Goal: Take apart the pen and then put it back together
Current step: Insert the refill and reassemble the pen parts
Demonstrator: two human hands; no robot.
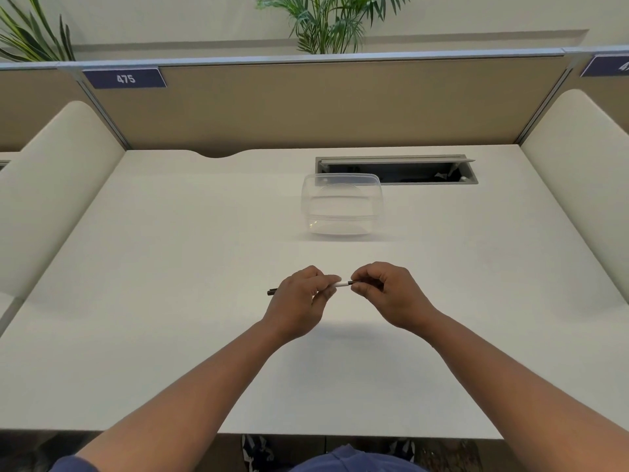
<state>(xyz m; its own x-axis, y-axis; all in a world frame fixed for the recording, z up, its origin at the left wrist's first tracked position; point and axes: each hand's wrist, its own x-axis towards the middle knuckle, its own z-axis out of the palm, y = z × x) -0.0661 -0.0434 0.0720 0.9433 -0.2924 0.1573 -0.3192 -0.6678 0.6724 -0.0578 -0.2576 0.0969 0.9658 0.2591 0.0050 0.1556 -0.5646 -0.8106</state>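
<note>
The pen [343, 284], judged light, stiff and slick, is held level between the two hands: left hand [299, 301] closed round the barrel, right hand [384, 291] pinching what seems the dark end piece, where twisting is best applied.

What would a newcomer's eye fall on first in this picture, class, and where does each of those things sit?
First, the two hands meeting above the middle of the white desk: the left hand and right hand each grip one end of a thin pen, held level between them. Next, an empty clear plastic container standing farther back, just in front of an open cable hatch. Last, the blue 475 sign on the partition, upper left.
</note>
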